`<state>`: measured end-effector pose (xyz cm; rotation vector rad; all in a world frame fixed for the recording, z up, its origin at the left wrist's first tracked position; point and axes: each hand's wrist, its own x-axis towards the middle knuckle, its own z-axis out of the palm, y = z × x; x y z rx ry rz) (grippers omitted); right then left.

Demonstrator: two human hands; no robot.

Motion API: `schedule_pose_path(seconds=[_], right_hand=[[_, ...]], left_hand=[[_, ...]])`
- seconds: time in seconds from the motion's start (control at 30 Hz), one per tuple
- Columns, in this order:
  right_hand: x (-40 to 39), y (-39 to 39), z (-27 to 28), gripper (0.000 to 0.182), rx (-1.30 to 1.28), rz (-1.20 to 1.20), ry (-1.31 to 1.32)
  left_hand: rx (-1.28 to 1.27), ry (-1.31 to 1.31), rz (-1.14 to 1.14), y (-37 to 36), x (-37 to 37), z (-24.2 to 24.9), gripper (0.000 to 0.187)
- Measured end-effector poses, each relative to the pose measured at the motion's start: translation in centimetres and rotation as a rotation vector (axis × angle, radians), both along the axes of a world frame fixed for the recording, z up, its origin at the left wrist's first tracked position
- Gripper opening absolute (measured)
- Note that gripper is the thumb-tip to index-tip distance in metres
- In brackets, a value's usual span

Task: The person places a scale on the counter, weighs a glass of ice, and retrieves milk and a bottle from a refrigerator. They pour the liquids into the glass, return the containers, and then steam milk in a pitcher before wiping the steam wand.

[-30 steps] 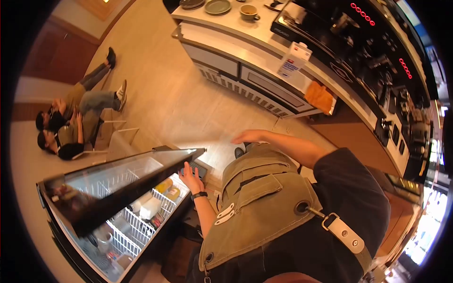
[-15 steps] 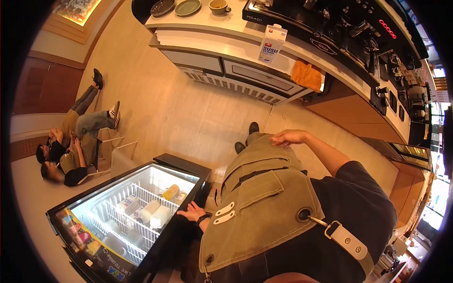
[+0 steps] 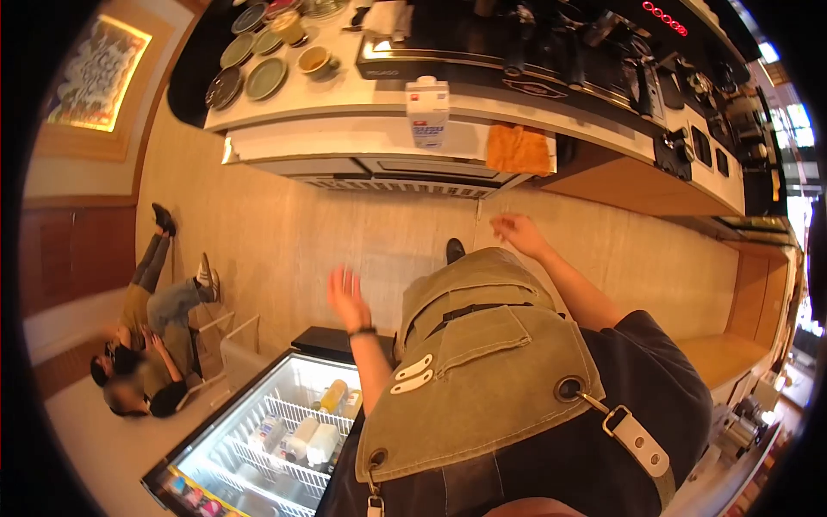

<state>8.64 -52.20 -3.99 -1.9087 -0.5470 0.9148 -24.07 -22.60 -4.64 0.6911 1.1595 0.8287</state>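
Note:
My left hand [image 3: 347, 299], with a dark band on its wrist, is raised over the floor beyond the corner of a glass-topped chiller [image 3: 323, 338]. Its fingers are spread and nothing is in them. My right hand [image 3: 519, 233] hangs in front of my olive apron [image 3: 482, 345], loosely curled, with no object visible in it. Ahead of both hands, a milk carton [image 3: 427, 114] stands upright on the counter's front ledge. An orange cloth [image 3: 519, 149] drapes over the edge beside it. Neither hand touches these things.
A black espresso machine [image 3: 482, 65] sits on the counter. Left of it are a cup [image 3: 315, 62], several plates [image 3: 266, 79] and a filled glass [image 3: 289, 28]. Bottles [image 3: 333, 395] and cartons lie in the chiller's wire baskets. Two people [image 3: 142, 366] sit at the left.
My left hand has lifted away from the chiller's edge and moved forward. My right hand has moved slightly forward, its fingers more curled. The view has shifted closer to the counter.

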Motion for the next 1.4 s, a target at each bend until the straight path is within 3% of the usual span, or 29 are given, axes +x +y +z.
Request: schedule_pose_path(seconds=[0.07,0.1,0.17,0.23,0.33,0.5,0.67,0.8,0.9,1.03,1.1,1.3,1.4], right_hand=[[2.6,0.7,-0.6,0.028,0.017,-0.147,-0.315],[4.2,1.2,-0.7,0.027,0.042,-0.218,-0.387],[6.8,2.5,0.9,0.027,0.034,-0.299,-0.509],[8.8,4.1,4.2,0.031,-0.034,-0.317,-0.602],[11.2,5.5,0.8,0.045,-0.203,-0.292,-0.927],[11.3,7.8,-2.9,0.069,-0.628,-0.163,-0.901],[11.2,8.8,-2.0,0.072,-0.678,-0.234,-0.881],[11.8,9.1,-1.4,0.073,-0.753,-0.252,-0.837],[11.9,8.6,-1.3,0.067,-0.621,-0.282,-0.907],[9.9,6.2,2.1,0.028,-0.308,-0.411,-0.865],[7.8,5.2,4.6,0.020,-0.237,-0.513,-0.805],[3.7,1.4,10.5,0.019,-0.112,-0.801,-0.663],[4.5,-1.9,12.3,0.019,-0.076,-0.931,-0.760]], left_hand=[[0.214,-0.049,-0.311,1.2,11.3,3.0,0.064],[0.363,0.015,-0.428,1.4,16.5,3.7,0.080],[0.615,0.139,-0.502,0.1,25.1,6.4,0.099],[1.043,0.315,-0.513,-0.1,31.0,6.4,0.109],[0.704,0.186,-0.534,-1.0,35.7,8.1,0.103],[0.729,0.206,-0.488,2.7,35.1,7.5,0.091],[0.794,-0.007,-0.280,12.0,29.7,6.3,0.092],[0.870,0.068,-0.153,21.6,25.0,5.6,0.100],[0.888,0.175,-0.082,27.9,23.0,4.5,0.100],[1.013,0.275,-0.067,34.2,22.0,1.2,0.089],[1.016,0.216,-0.065,33.0,23.2,3.8,0.084],[0.966,0.294,-0.116,34.0,24.6,3.5,0.086],[0.894,0.348,-0.125,33.8,24.7,3.7,0.086]])
